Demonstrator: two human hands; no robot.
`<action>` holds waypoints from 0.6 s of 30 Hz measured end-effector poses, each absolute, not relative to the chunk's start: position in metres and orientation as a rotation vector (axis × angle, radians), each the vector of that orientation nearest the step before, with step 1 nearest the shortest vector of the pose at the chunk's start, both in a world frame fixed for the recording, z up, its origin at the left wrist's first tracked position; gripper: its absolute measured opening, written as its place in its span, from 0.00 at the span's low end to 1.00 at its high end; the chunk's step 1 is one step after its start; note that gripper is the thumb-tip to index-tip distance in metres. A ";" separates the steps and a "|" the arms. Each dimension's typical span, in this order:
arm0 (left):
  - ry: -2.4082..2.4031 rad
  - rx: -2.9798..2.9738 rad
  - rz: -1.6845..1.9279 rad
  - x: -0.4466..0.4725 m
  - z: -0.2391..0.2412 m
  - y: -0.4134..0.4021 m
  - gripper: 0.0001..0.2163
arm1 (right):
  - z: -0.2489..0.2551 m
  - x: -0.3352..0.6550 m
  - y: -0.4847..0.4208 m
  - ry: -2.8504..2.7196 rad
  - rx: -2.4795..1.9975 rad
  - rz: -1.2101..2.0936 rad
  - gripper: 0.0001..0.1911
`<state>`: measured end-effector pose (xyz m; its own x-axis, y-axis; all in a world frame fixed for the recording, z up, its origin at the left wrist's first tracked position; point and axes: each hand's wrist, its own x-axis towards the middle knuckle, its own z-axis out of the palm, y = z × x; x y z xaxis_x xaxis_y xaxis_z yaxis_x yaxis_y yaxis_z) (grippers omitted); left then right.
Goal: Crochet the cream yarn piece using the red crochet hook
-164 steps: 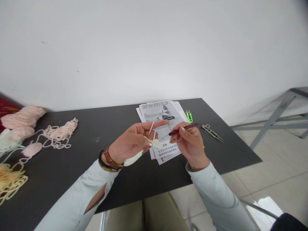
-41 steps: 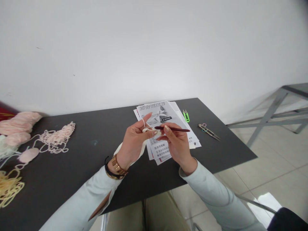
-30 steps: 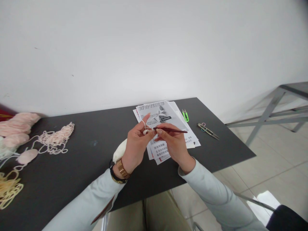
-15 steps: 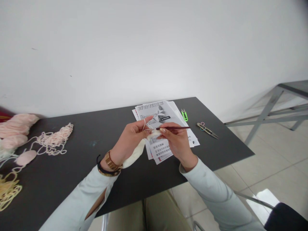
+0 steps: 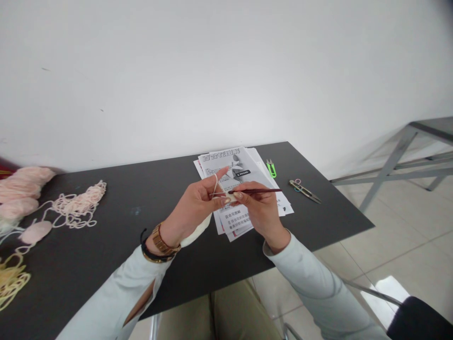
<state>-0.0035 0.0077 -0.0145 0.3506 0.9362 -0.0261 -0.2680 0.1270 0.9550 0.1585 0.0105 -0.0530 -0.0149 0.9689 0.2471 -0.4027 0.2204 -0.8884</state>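
Observation:
Pinched between the thumb and fingers of my right hand [image 5: 260,205] is a crochet hook [image 5: 260,191] with a dark red handle, its thin metal tip pointing left. My left hand [image 5: 200,203] grips a small piece of white crochet work [image 5: 231,198], and a strand of white yarn [image 5: 216,182] loops over its raised index finger. The hook's tip meets the work between both hands; the exact stitch is too small to make out. Behind my left wrist a ball of white yarn [image 5: 198,231] shows in part. Printed sheets [image 5: 235,219] lie under my hands.
Green thread snips [image 5: 271,169] and metal snips [image 5: 305,191] lie right of the papers. Pink yarn [image 5: 79,203], a pale pink ball [image 5: 36,232] and yellow yarn [image 5: 13,281] are at the left of the black table [image 5: 116,264]. A grey-framed table [image 5: 399,151] stands at right.
My left thumb has moved right, onto the work beside the hook's tip. The yarn over my left index finger now stands out in a taller loop. My right hand has barely moved.

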 end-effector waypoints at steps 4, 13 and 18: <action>0.803 1.067 1.048 0.002 -0.012 0.004 0.36 | -0.052 0.157 0.012 -0.974 -0.729 1.299 0.07; 0.792 1.027 1.119 0.004 -0.024 0.008 0.34 | -0.046 0.157 0.016 -0.752 -0.718 1.459 0.10; 0.780 0.987 1.137 0.004 -0.026 0.008 0.31 | -0.046 0.157 0.015 -0.754 -0.724 1.500 0.10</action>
<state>0.0037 0.0080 -0.0265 0.2560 0.9665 -0.0174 -0.3641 0.1131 0.9244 0.1573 0.0150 -0.0459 -0.0578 0.9983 -0.0086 -0.5883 -0.0411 -0.8076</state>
